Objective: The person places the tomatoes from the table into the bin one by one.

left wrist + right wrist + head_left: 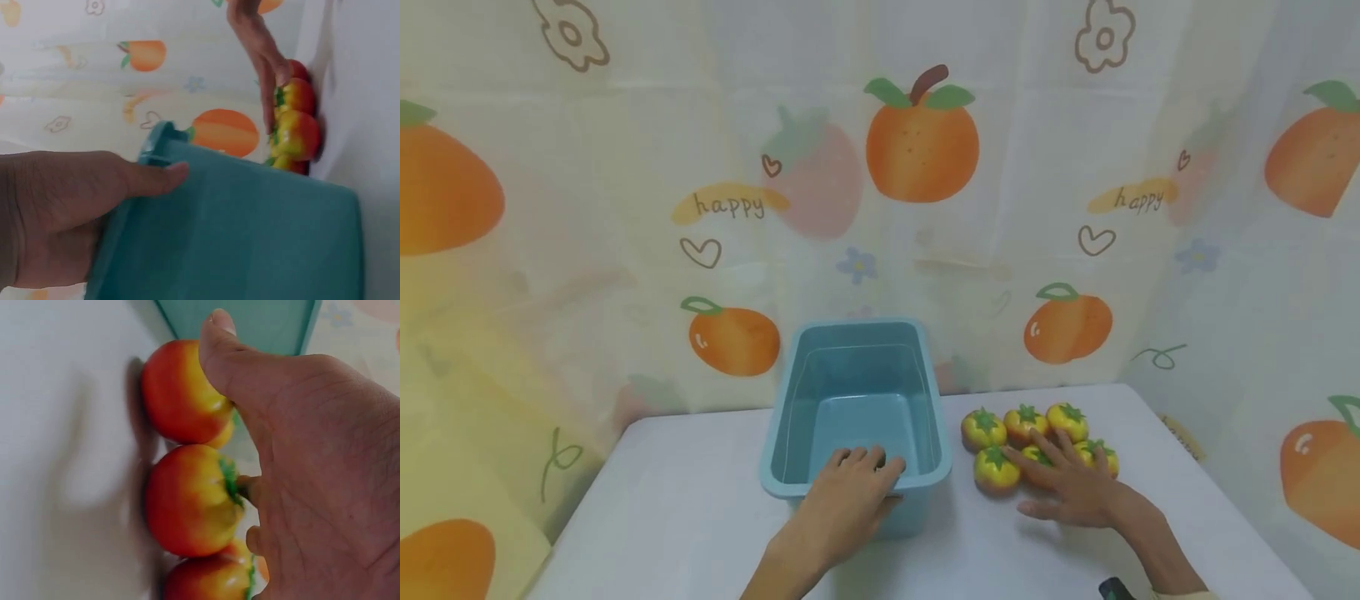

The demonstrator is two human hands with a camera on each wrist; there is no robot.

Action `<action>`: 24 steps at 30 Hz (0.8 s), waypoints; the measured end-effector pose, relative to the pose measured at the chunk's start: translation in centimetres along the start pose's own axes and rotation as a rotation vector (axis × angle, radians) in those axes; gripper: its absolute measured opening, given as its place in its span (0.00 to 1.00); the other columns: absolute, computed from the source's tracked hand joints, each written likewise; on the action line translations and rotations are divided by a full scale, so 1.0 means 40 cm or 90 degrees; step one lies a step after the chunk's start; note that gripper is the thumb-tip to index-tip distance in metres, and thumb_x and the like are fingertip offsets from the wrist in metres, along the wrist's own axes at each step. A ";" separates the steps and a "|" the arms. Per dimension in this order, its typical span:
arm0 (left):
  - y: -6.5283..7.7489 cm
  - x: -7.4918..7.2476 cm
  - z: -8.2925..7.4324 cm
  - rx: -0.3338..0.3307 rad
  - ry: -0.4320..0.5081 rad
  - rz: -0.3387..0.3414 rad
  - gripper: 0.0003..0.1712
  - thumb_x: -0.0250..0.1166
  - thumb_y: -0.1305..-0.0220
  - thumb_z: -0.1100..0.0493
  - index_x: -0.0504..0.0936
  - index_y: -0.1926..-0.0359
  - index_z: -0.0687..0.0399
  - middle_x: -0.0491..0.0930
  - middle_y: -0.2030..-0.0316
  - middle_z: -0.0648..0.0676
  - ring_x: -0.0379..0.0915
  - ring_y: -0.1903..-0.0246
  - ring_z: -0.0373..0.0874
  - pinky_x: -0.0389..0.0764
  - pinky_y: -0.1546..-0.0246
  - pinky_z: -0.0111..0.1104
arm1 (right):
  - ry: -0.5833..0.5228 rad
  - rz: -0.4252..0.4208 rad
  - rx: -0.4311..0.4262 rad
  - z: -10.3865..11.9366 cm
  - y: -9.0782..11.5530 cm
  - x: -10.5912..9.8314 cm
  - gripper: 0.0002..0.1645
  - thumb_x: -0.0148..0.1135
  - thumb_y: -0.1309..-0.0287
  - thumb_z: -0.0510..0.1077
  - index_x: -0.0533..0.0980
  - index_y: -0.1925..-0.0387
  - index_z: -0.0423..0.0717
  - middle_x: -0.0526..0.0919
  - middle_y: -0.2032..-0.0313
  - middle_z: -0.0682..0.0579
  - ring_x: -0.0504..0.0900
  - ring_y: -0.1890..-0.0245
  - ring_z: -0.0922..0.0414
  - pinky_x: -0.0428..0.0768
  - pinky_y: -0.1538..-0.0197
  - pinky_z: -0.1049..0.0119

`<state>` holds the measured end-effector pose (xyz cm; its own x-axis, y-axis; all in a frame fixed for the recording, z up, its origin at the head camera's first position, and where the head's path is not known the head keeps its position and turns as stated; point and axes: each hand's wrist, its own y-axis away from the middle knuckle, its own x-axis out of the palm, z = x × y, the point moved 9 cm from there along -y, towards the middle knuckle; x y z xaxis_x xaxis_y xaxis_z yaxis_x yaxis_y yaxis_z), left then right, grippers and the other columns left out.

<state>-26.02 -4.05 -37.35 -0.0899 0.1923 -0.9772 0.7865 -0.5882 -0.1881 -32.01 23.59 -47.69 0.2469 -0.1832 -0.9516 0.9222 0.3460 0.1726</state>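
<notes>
Plainly, the left hand [850, 496] grips the near rim of the bin [865, 367], with the right hand [1073, 485] spread, fingers apart, over the fruit [996, 472] clustered on the table [692, 500] beside the bin, where an uneven push could set a round one rolling.

From my head view, the plastic bin [868, 371] stands on the desk [662, 500], left of six tomatoes [997, 471] set in two rows of three. My left hand [842, 500] is on the bin's near rim, my right hand [1075, 487] over the front row's right side. Behind the desk hangs a backdrop [1000, 125].
</notes>
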 end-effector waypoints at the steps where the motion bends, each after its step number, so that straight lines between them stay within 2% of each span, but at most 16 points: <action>1: 0.006 -0.006 0.007 -0.004 0.036 0.012 0.19 0.69 0.29 0.49 0.80 0.41 0.45 0.83 0.48 0.51 0.79 0.47 0.49 0.83 0.41 0.49 | -0.003 0.001 0.001 0.000 -0.001 -0.007 0.44 0.59 0.35 0.75 0.60 0.22 0.76 0.52 0.18 0.36 0.41 0.21 0.19 0.42 0.39 0.06; 4: 0.023 -0.039 0.045 0.000 0.133 0.002 0.26 0.64 0.26 0.46 0.75 0.31 0.43 0.74 0.32 0.55 0.69 0.30 0.56 0.73 0.29 0.57 | -0.032 -0.012 -0.001 -0.002 -0.006 -0.047 0.44 0.60 0.35 0.73 0.60 0.21 0.76 0.50 0.18 0.34 0.39 0.22 0.18 0.39 0.40 0.05; 6: 0.038 -0.065 0.090 0.005 0.162 -0.045 0.28 0.62 0.25 0.44 0.72 0.27 0.41 0.67 0.25 0.56 0.62 0.24 0.58 0.68 0.26 0.60 | -0.051 -0.029 0.003 -0.009 -0.010 -0.080 0.45 0.61 0.36 0.72 0.60 0.21 0.73 0.48 0.18 0.33 0.38 0.22 0.18 0.36 0.39 0.06; 8: 0.056 -0.088 0.151 -0.002 0.177 -0.104 0.31 0.62 0.24 0.44 0.69 0.25 0.41 0.62 0.22 0.57 0.56 0.21 0.60 0.60 0.23 0.64 | -0.062 -0.051 -0.002 -0.012 -0.015 -0.117 0.46 0.62 0.36 0.71 0.60 0.20 0.71 0.48 0.18 0.31 0.38 0.23 0.17 0.34 0.40 0.06; 11: 0.073 -0.095 0.272 -0.060 0.208 -0.154 0.36 0.60 0.24 0.44 0.63 0.20 0.41 0.52 0.17 0.57 0.42 0.17 0.63 0.45 0.20 0.68 | -0.063 -0.066 0.005 -0.024 -0.018 -0.167 0.48 0.61 0.36 0.72 0.57 0.19 0.70 0.45 0.18 0.31 0.37 0.23 0.16 0.33 0.39 0.07; 14: 0.065 -0.073 0.389 -0.120 0.246 -0.151 0.42 0.57 0.23 0.42 0.52 0.16 0.42 0.42 0.15 0.57 0.30 0.16 0.65 0.31 0.20 0.68 | -0.075 -0.065 0.024 -0.045 -0.017 -0.211 0.50 0.58 0.34 0.73 0.52 0.18 0.68 0.40 0.18 0.30 0.33 0.24 0.15 0.29 0.40 0.07; 17: 0.037 -0.040 0.467 -0.136 0.284 -0.124 0.46 0.53 0.22 0.41 0.43 0.15 0.45 0.35 0.14 0.58 0.23 0.16 0.67 0.24 0.21 0.69 | -0.094 -0.062 0.052 -0.077 -0.013 -0.246 0.52 0.56 0.33 0.73 0.49 0.17 0.63 0.37 0.18 0.28 0.29 0.24 0.16 0.26 0.40 0.08; 20: 0.014 -0.012 0.501 -0.124 0.319 -0.097 0.46 0.48 0.20 0.41 0.37 0.15 0.50 0.31 0.14 0.60 0.19 0.17 0.69 0.21 0.23 0.70 | -0.101 -0.068 0.073 -0.109 -0.013 -0.266 0.55 0.56 0.33 0.73 0.47 0.16 0.58 0.36 0.19 0.26 0.29 0.24 0.16 0.25 0.40 0.09; 24: 0.006 0.013 0.509 -0.123 0.356 -0.073 0.44 0.43 0.18 0.43 0.33 0.16 0.55 0.29 0.15 0.61 0.18 0.17 0.68 0.19 0.23 0.69 | -0.111 -0.084 0.085 -0.141 -0.013 -0.271 0.57 0.56 0.33 0.72 0.44 0.16 0.55 0.35 0.20 0.23 0.29 0.25 0.14 0.26 0.41 0.08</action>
<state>-38.31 -20.07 -39.91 0.1140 0.6611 -0.7416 0.8922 -0.3965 -0.2164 -36.85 30.58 -38.90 0.1587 -0.3783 -0.9120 0.9782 0.1857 0.0932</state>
